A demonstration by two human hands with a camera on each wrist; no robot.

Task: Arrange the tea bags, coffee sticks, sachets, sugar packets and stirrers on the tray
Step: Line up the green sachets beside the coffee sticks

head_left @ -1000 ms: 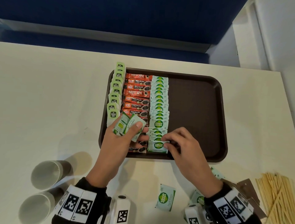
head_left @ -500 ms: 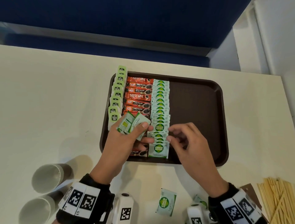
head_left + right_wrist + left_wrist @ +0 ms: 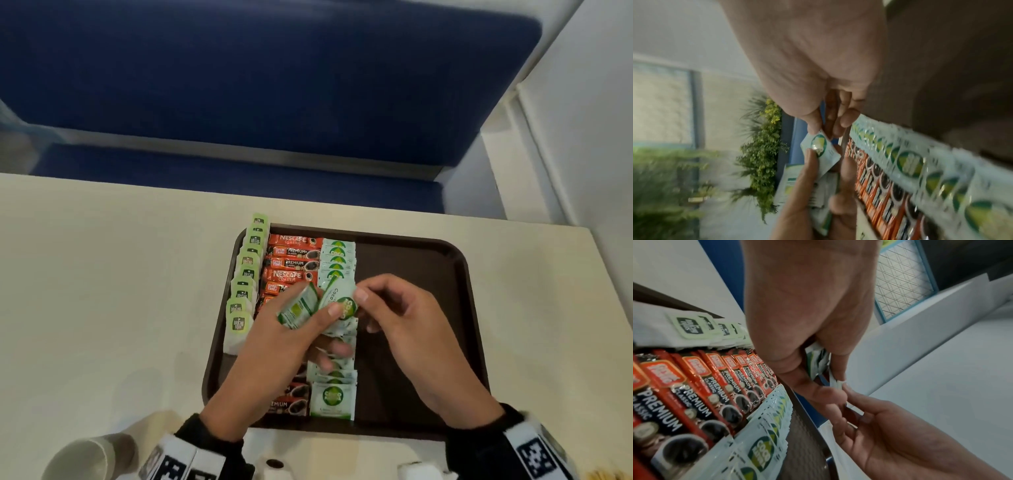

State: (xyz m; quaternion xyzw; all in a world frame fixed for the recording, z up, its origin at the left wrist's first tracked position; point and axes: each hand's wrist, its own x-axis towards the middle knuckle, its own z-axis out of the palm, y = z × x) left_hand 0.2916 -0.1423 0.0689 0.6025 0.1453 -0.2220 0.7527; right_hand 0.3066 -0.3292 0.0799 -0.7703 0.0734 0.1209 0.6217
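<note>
Change: both hands have risen off the sachet column since a second ago; the right hand, which was pressing the nearest sachets down, now meets the left above mid-column.
Paper cup: a grey paper cup (image 3: 87, 457) lies on its side on the cream bench (image 3: 102, 291), at the near left corner.
Tea bags: a column of white tea bags with pale green tags (image 3: 245, 277) runs along the left rim of the dark brown plastic tray (image 3: 411, 274), overlapping like shingles.
Coffee sticks: red and black foil coffee sticks (image 3: 294, 257) lie crosswise in the next column, touching the tea bags.
Left hand: the left hand (image 3: 274, 349) grips a small fan of white and green sugar sachets (image 3: 298, 306) between thumb and curled fingers, above the coffee sticks.
Sachet column: white sachets with a round green logo (image 3: 337, 255) form the third column, just beside the coffee sticks, reaching the tray's near rim.
Right hand: the right hand (image 3: 407, 329) pinches with thumb and forefinger the edge of one logo sachet (image 3: 821, 149) at the end of the fan, which the left thumb also pins.
Tray right half: bare brown surface.
Stirrers: pale wooden stirrers (image 3: 606, 476) barely show at the near right edge, off the tray.
</note>
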